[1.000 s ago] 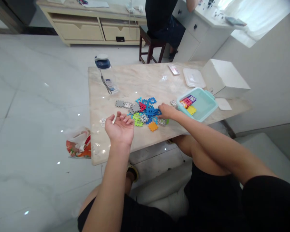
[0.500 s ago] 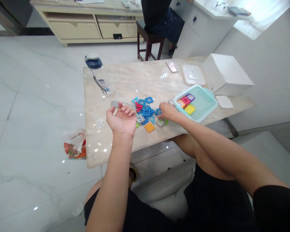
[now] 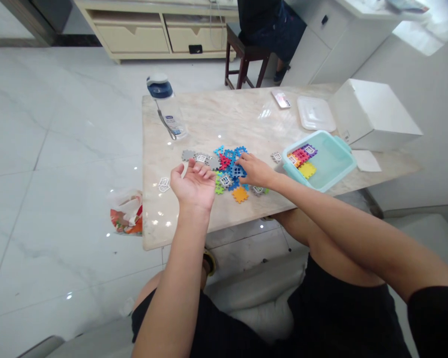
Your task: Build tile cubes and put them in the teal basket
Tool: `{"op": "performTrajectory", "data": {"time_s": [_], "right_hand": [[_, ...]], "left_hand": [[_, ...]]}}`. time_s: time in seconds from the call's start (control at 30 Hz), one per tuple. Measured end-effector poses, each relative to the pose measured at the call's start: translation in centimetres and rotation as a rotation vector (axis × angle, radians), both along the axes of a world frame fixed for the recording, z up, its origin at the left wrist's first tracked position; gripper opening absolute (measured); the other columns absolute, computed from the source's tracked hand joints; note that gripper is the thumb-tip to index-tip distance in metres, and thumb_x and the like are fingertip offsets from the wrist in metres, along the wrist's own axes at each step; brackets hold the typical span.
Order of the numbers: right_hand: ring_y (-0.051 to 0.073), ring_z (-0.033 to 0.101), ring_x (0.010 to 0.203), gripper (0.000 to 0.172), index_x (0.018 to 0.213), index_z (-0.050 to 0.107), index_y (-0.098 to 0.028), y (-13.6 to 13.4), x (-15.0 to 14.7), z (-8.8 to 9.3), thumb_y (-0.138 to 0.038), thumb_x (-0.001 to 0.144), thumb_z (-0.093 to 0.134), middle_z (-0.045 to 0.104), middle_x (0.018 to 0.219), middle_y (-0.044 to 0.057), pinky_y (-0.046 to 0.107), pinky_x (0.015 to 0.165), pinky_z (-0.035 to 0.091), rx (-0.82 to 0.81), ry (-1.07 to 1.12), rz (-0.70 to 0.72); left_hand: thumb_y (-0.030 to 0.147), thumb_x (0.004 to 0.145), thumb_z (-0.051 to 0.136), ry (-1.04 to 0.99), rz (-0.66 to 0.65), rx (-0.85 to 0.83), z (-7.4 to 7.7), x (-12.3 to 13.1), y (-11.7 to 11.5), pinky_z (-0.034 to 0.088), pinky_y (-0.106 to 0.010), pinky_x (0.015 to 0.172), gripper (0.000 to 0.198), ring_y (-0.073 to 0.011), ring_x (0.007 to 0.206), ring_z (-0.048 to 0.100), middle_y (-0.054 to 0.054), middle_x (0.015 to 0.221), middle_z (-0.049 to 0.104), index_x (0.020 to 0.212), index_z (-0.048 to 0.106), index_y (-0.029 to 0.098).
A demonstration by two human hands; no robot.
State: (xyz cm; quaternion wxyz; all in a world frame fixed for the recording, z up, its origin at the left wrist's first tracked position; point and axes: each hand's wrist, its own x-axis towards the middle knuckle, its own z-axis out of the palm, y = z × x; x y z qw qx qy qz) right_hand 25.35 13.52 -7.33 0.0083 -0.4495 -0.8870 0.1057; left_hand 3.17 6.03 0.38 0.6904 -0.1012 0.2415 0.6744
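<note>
A heap of coloured interlocking plastic tiles (image 3: pixel 227 171), blue, red, green, orange and grey, lies in the middle of a marble table (image 3: pixel 212 119). My right hand (image 3: pixel 254 170) rests on the heap's right side, fingertips down on a blue tile. Over the heap's left edge my left hand (image 3: pixel 194 185) hovers palm up, fingers loosely curled, holding nothing. A teal plastic tub (image 3: pixel 328 161) to the right contains red, purple and yellow tiles. Two white window pieces (image 3: pixel 164 184) lie apart at the left.
A water bottle with a blue cap (image 3: pixel 166 107) stands at the table's far left. At the far right are a white lid (image 3: pixel 315 113), a phone (image 3: pixel 281 99) and a white box (image 3: pixel 373 117). A plastic bag (image 3: pixel 127 214) lies on the floor. Another person sits on a stool (image 3: pixel 246 62) beyond.
My right hand has slid left from the heap's right edge onto the blue tiles. My left hand has risen slightly toward the heap. The camera view has shifted.
</note>
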Motion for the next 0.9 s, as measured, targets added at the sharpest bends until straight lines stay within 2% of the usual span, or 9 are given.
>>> {"op": "performTrajectory", "data": {"time_s": [0.13,0.33,0.47,0.57,0.73,0.9], "right_hand": [[0.036,0.058,0.126,0.043,0.128,0.068,-0.014,0.0,-0.8,-0.4,-0.031,0.091,0.083,0.062,0.137,0.018,0.051,0.111,0.054,0.043,-0.084,0.008],[0.034,0.062,0.121,0.033,0.118,0.072,-0.013,0.2,-1.3,1.1,-0.031,0.092,0.081,0.067,0.129,0.018,0.047,0.105,0.056,-0.001,-0.168,-0.031],[0.034,0.064,0.121,0.036,0.121,0.072,-0.015,0.5,-0.8,1.9,-0.037,0.093,0.079,0.068,0.129,0.018,0.045,0.102,0.056,-0.005,-0.1,-0.175],[0.034,0.063,0.125,0.038,0.125,0.07,-0.016,0.8,-0.7,1.5,-0.04,0.096,0.075,0.067,0.133,0.018,0.044,0.104,0.055,0.005,-0.043,-0.27],[0.034,0.065,0.122,0.043,0.125,0.07,-0.015,1.2,-1.5,0.5,-0.049,0.098,0.073,0.071,0.13,0.019,0.044,0.103,0.055,-0.049,-0.052,-0.331],[0.037,0.07,0.118,0.05,0.124,0.071,-0.012,0.9,-2.6,0.8,-0.056,0.099,0.073,0.075,0.127,0.023,0.044,0.095,0.058,-0.064,-0.119,-0.367]], "left_hand": [[0.039,0.108,0.039,0.013,0.018,-0.01,0.2,-0.7,-0.4,0.037,-0.022,0.051,0.038,-0.0098,0.05,0.046,0.004,0.062,0.045,0.083,0.061,0.019],[0.037,0.107,0.042,-0.004,0.034,0.001,0.2,-1.3,-0.9,0.036,-0.022,0.051,0.034,-0.0097,0.049,0.046,0.004,0.061,0.046,0.084,0.06,0.019],[0.036,0.106,0.041,-0.033,0.035,-0.01,0.3,-0.7,-0.8,0.035,-0.022,0.05,0.034,-0.0094,0.049,0.046,0.005,0.061,0.045,0.084,0.06,0.019],[0.034,0.106,0.042,-0.045,0.026,-0.009,0.4,-0.1,-0.4,0.035,-0.022,0.05,0.033,-0.0091,0.049,0.045,0.005,0.061,0.045,0.084,0.06,0.018],[0.034,0.105,0.042,-0.044,0.014,-0.006,0.1,1.2,-0.1,0.035,-0.022,0.05,0.032,-0.0092,0.049,0.044,0.004,0.061,0.045,0.083,0.061,0.018],[0.036,0.105,0.042,-0.031,-0.005,-0.005,-0.6,2.3,-0.8,0.036,-0.023,0.051,0.033,-0.0103,0.05,0.044,0.003,0.062,0.046,0.085,0.062,0.018]]}}
